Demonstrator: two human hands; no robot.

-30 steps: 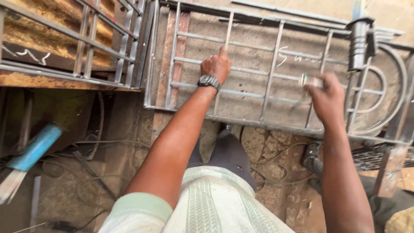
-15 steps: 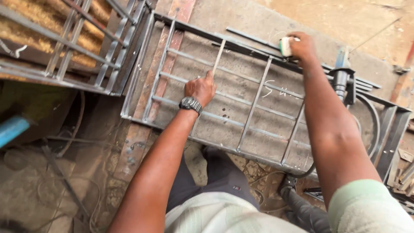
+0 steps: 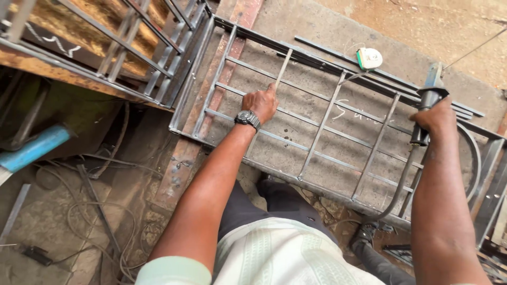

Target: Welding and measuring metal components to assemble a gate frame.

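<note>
Steel grille [image 3: 338, 121] being judged rigid, heavy | loose bar [image 3: 281, 68] being pinched by left hand [image 3: 262, 102] | welding holder [image 3: 426, 105] being gripped by right hand [image 3: 435, 117]

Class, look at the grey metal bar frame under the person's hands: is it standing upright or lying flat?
Lying flat. The grey metal bar frame rests on the concrete floor, seen from above, with the left hand pressing down on one bar.

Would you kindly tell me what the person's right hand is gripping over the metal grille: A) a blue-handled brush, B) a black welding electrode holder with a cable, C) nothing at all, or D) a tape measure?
B: the right hand is closed around a black welding electrode holder whose cable trails down, while the tape measure lies apart on the grille frame.
</note>
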